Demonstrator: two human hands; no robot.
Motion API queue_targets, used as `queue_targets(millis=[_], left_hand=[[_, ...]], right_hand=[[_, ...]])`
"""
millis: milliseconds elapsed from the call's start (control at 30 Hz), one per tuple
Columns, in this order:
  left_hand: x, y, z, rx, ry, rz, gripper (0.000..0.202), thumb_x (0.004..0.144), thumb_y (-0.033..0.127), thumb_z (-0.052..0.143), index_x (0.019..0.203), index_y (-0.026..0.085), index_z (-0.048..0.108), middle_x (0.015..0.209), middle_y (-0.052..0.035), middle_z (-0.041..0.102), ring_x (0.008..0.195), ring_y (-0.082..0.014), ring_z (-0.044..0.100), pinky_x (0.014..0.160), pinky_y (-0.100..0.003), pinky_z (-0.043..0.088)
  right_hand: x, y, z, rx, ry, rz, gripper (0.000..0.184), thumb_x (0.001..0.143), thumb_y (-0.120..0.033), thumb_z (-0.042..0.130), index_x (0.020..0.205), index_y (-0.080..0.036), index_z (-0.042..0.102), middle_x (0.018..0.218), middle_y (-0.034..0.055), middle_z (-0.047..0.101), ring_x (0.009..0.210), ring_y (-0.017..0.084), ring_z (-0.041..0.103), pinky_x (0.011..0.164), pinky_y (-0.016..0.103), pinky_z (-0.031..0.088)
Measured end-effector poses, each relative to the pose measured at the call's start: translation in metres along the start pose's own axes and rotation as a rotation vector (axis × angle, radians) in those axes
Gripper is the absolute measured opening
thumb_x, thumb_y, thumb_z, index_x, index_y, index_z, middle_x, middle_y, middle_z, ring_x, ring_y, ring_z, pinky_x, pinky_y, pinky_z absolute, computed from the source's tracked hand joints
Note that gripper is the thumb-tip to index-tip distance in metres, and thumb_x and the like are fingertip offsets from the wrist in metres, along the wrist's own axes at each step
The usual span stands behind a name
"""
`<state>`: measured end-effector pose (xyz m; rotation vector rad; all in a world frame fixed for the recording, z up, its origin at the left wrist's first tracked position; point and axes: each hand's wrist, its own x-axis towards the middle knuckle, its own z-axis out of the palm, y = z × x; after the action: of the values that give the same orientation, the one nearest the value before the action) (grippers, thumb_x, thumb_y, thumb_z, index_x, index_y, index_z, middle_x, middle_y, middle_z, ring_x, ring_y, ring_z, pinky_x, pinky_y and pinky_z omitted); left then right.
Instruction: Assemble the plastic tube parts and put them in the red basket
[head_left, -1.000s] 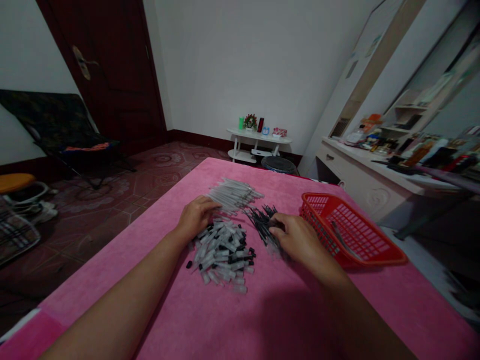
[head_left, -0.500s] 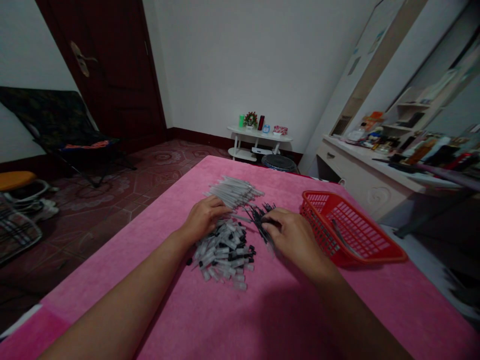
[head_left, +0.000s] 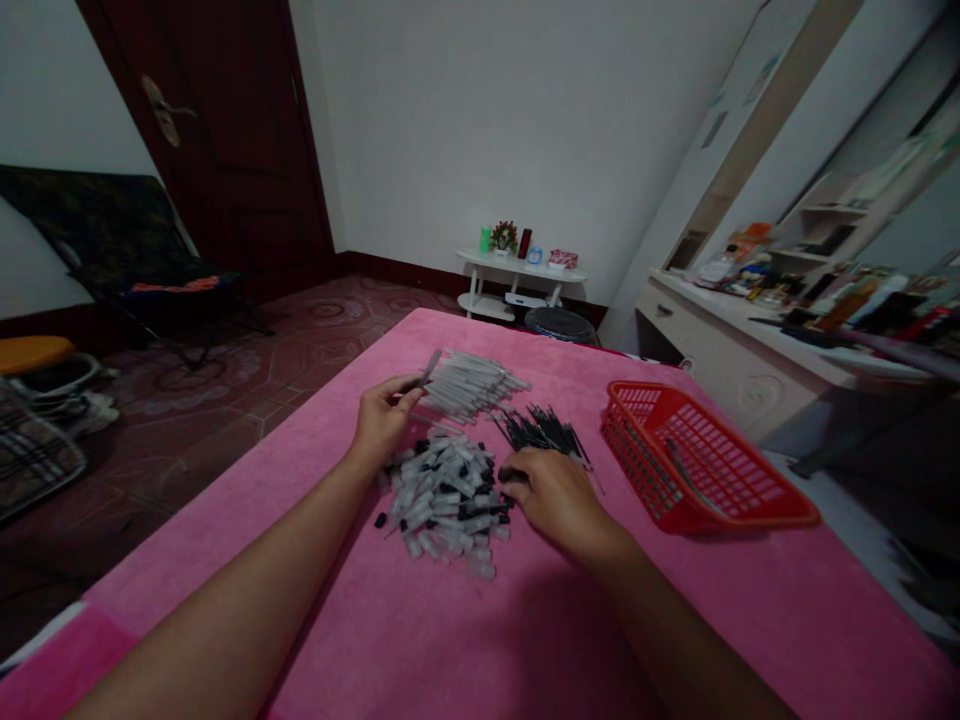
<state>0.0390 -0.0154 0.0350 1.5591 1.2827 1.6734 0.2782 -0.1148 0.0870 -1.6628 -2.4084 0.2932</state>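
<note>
My left hand [head_left: 381,418] is closed in a pinch around a slim grey pen barrel [head_left: 431,367], which tilts up and away from the fingers. Just beyond it lies a pile of pale pen barrels [head_left: 476,383]. My right hand [head_left: 559,497] has its fingers curled together at the right edge of a heap of clear pen caps with black parts [head_left: 446,495]. Whatever may be in those fingertips is hidden. Thin black pen refills [head_left: 546,428] lie in a loose bunch behind my right hand.
A red plastic basket [head_left: 750,515] with a long thin item in it stands on the right of the pink cloth-covered table [head_left: 315,400]. Farther off are a white stand [head_left: 480,262], a dark round stool [head_left: 559,323], a cluttered dresser [head_left: 735,345] and a folding chair [head_left: 97,230].
My left hand has moved left and turned the barrel from pointing right to pointing up. The right hand has come off the refills, towards me and left, to the caps.
</note>
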Motion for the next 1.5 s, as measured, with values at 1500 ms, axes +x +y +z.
queue_targets(millis=[1500], left_hand=[[-0.017, 0.022, 0.002, 0.586, -0.563, 0.698, 0.032, 0.083, 0.010, 0.050, 0.106, 0.022, 0.068, 0.089, -0.0059, 0.064, 0.082, -0.0170, 0.055, 0.071, -0.028, 0.043]], right_hand=[[0.013, 0.010, 0.013, 0.654, 0.465, 0.089, 0.014, 0.075, -0.020, 0.059, 0.084, -0.016, 0.069, 0.077, 0.0043, 0.070, 0.068, 0.016, 0.063, 0.063, 0.026, 0.047]])
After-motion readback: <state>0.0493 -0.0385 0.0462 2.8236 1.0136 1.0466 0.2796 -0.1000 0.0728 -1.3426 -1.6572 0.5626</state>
